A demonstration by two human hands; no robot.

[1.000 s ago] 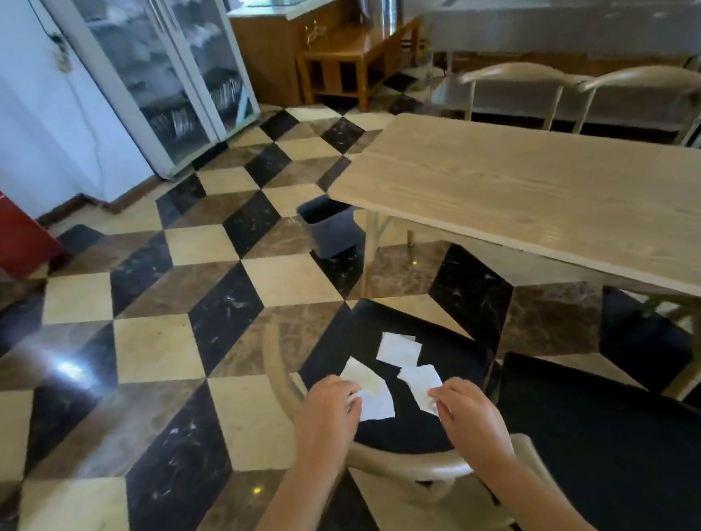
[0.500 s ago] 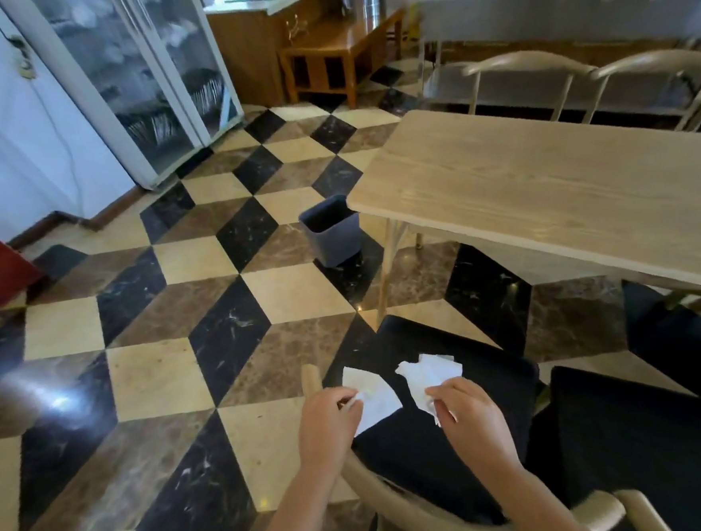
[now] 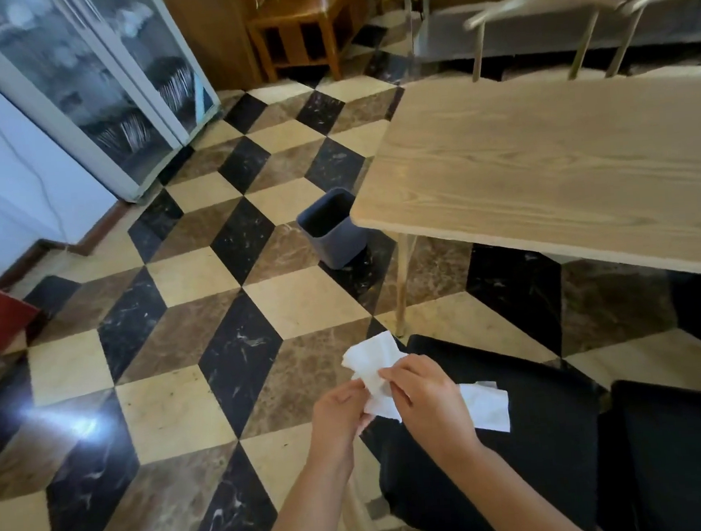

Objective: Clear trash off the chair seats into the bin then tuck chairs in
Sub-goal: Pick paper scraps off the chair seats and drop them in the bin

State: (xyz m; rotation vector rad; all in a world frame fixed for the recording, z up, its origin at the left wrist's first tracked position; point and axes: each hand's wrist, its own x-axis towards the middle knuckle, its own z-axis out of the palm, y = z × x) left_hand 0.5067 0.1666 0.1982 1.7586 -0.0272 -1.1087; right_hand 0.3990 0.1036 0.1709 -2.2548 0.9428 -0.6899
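**Both hands on paper above the seat**

Left hand (image 3: 337,412) and right hand (image 3: 428,398) pinch one crumpled paper (image 3: 371,367) in their fingers, over the left edge of the black seat (image 3: 539,438). Another piece (image 3: 486,407) shows beside the right hand. Beyond, the bin (image 3: 332,229) stands at the worktop (image 3: 542,177) corner

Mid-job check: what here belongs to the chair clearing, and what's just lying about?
Job:
white crumpled paper held by both hands, left, right
white paper piece by the black chair seat
grey plastic bin

Background:
light wooden table
glass-door cabinet
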